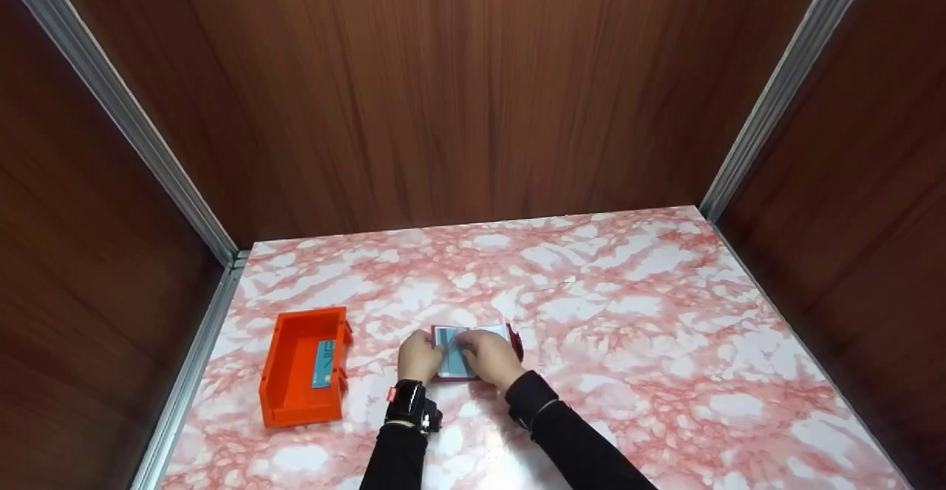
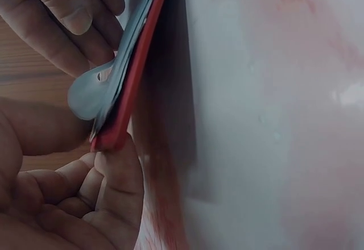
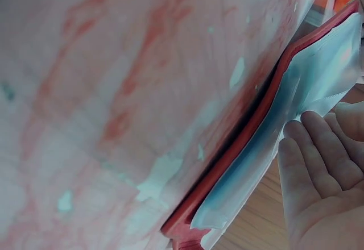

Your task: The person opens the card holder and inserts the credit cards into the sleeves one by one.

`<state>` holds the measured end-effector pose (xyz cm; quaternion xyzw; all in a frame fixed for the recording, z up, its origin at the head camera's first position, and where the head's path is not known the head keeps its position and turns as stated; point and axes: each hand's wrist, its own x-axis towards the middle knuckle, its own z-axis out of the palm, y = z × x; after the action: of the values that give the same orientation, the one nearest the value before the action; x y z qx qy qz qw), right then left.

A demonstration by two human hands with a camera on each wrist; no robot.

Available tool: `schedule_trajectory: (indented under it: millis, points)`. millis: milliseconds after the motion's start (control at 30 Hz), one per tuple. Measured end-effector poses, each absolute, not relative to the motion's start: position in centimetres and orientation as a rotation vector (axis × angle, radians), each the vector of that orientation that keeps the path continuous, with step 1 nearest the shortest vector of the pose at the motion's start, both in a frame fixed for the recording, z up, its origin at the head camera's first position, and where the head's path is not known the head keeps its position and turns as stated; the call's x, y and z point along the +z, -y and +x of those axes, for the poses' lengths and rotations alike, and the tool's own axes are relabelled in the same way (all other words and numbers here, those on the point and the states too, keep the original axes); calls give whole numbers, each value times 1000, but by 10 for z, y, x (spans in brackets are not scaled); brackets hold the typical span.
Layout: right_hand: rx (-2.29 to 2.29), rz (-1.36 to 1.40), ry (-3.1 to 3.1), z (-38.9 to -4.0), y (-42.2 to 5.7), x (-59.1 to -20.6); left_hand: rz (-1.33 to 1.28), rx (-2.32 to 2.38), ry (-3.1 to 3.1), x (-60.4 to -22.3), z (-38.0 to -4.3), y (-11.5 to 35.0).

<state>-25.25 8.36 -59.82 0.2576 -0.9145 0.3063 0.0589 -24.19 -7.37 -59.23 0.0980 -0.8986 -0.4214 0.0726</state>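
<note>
A red card holder [image 1: 456, 379] with clear plastic sleeves lies spread open under both hands, slightly raised from the table in the wrist views. Something blue shows through its sleeves [image 3: 250, 165]. My left hand [image 1: 418, 358] pinches the left edge of the holder, thumb over the sleeves and fingers beneath the red cover [image 2: 126, 105]. My right hand [image 1: 491, 357] lies over the middle and right part. In the right wrist view its fairly straight fingers [image 3: 318, 159] touch the clear sleeves. Whether a card sits between its thumb and fingers is hidden.
To the left stands an orange open bin [image 1: 299, 412] with a blue card [image 1: 323, 363] leaning inside its right wall. The table [image 1: 628, 372] has a red and white marbled top. Brown wood-grain panels [image 1: 473, 91] close off the back and sides.
</note>
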Motion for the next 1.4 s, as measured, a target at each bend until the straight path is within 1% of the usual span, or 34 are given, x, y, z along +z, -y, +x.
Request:
schedule_trajectory:
  millis: [467,867,1133,1400]
  points:
    - [925,794,2758,-254,-85,-601,325,-1264,2689,-587,-237,79]
    - [891,806,2756,-252,-86,-601,158,-1202,2679,-593,-234,77]
    - [898,824,2750,-252,-85,-601,153,-1193,2674,-600,-235,77]
    - [929,808,2741,-253,-86,-595,208,-1203,2694,-605,-236,77]
